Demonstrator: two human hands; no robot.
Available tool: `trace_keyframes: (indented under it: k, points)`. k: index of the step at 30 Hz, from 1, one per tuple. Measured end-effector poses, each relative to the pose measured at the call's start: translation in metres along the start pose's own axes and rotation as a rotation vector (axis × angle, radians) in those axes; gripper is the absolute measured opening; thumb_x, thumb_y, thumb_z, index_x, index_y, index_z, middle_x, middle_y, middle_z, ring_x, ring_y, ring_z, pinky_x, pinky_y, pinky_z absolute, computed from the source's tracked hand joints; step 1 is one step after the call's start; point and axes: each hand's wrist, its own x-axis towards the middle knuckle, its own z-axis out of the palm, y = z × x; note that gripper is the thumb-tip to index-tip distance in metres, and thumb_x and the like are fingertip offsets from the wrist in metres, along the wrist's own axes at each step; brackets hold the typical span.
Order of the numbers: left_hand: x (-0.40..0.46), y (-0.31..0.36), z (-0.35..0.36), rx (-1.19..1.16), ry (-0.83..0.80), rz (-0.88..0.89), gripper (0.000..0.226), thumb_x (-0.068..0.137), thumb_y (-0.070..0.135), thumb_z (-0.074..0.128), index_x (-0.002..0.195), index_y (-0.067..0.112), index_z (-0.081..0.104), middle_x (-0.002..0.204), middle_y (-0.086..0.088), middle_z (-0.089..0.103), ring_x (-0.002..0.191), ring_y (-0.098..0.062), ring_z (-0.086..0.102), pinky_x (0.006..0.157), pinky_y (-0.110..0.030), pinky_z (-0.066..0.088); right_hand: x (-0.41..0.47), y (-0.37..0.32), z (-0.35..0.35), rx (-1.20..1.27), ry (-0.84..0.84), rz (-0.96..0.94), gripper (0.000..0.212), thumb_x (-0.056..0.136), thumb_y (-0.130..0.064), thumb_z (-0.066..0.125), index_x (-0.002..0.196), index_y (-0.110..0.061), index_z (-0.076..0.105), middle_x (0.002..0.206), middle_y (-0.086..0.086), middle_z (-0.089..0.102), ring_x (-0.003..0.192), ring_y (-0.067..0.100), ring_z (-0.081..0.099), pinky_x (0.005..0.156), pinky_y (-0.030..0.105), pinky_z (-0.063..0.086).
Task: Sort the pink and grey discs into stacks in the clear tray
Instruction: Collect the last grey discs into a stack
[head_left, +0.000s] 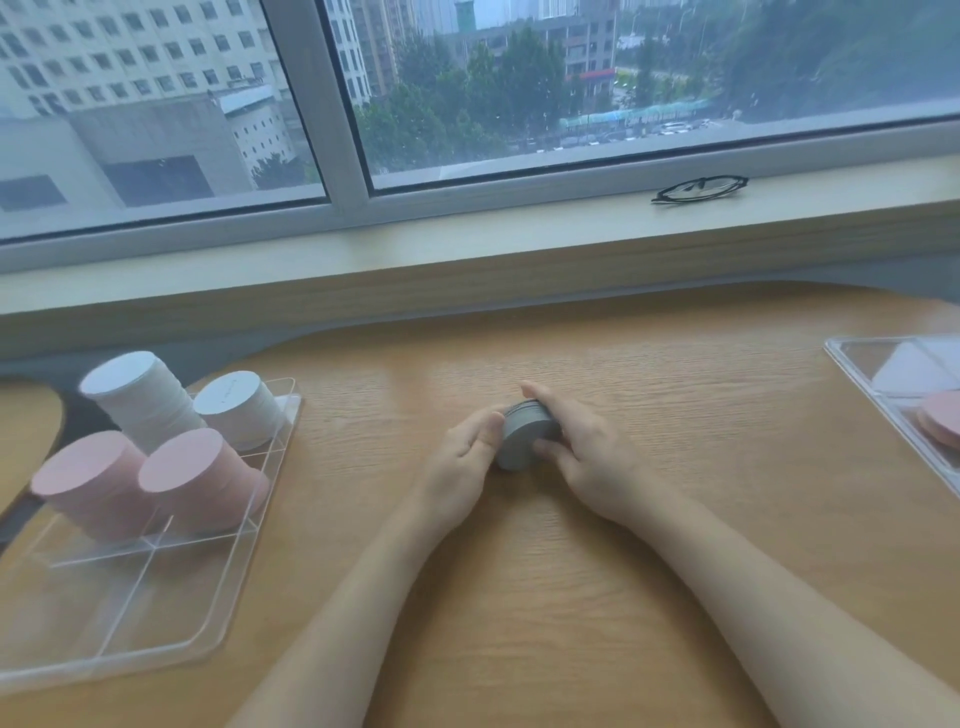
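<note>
A short stack of grey discs (524, 434) sits on the wooden table at centre. My left hand (462, 457) presses its left side with thumb and fingers, and my right hand (582, 457) curls round its right side. The clear tray (156, 613) with dividers lies at the left. It holds two pink stacks (93, 483) (197, 478) in its middle row and two white stacks (135, 395) (239, 405) behind them. Its front compartments hold nothing.
A second clear container (872, 374) at the right edge holds loose pink discs (940, 423). Black-framed glasses (698, 188) lie on the window sill. The table's back edge curves along a grey gap below the sill.
</note>
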Motion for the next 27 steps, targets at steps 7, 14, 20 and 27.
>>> trace_keyframes:
  k: [7, 14, 20, 27]
  points:
    - [-0.007, -0.008, 0.01, 0.505, 0.029, -0.053, 0.078, 0.103, 0.044, 0.047, 0.16, 0.027, -0.002, 0.161, 0.003, 0.029, 0.147, -0.015, 0.023, 0.122, -0.036, 0.016, -0.001, -0.004, 0.005, -0.019, -0.1, -0.008, 0.068, 0.1, -0.016, 0.05, 0.157, -0.027, 0.013, 0.15, 0.0, 0.038, 0.136, 0.015, 0.037, 0.114, 0.031, 0.03]
    - [-0.005, -0.014, 0.014, 0.605, 0.178, 0.048, 0.067, 0.101, 0.026, 0.055, 0.159, 0.016, 0.022, 0.151, -0.004, 0.045, 0.135, -0.025, 0.04, 0.114, -0.04, 0.03, -0.002, -0.003, 0.006, -0.002, -0.081, 0.001, 0.07, 0.1, -0.01, 0.051, 0.157, -0.024, 0.014, 0.152, 0.002, 0.037, 0.138, 0.013, 0.034, 0.114, 0.023, 0.025]
    - [-0.009, -0.012, 0.017, 0.631, 0.188, 0.059, 0.069, 0.103, 0.027, 0.053, 0.16, 0.013, 0.017, 0.156, -0.005, 0.04, 0.139, -0.022, 0.038, 0.115, -0.035, 0.031, -0.002, -0.004, 0.009, -0.094, -0.069, -0.03, 0.068, 0.099, -0.014, 0.049, 0.157, -0.023, 0.014, 0.158, 0.0, 0.031, 0.141, 0.02, 0.035, 0.115, 0.035, 0.03]
    - [-0.015, -0.007, 0.014, 0.55, 0.201, 0.059, 0.054, 0.102, 0.024, 0.054, 0.153, 0.018, 0.036, 0.138, -0.005, 0.056, 0.126, -0.021, 0.05, 0.098, -0.019, 0.032, -0.006, -0.002, 0.011, -0.003, -0.008, 0.019, 0.072, 0.098, -0.011, 0.053, 0.157, -0.016, 0.013, 0.159, 0.001, 0.032, 0.146, 0.015, 0.027, 0.12, 0.031, 0.023]
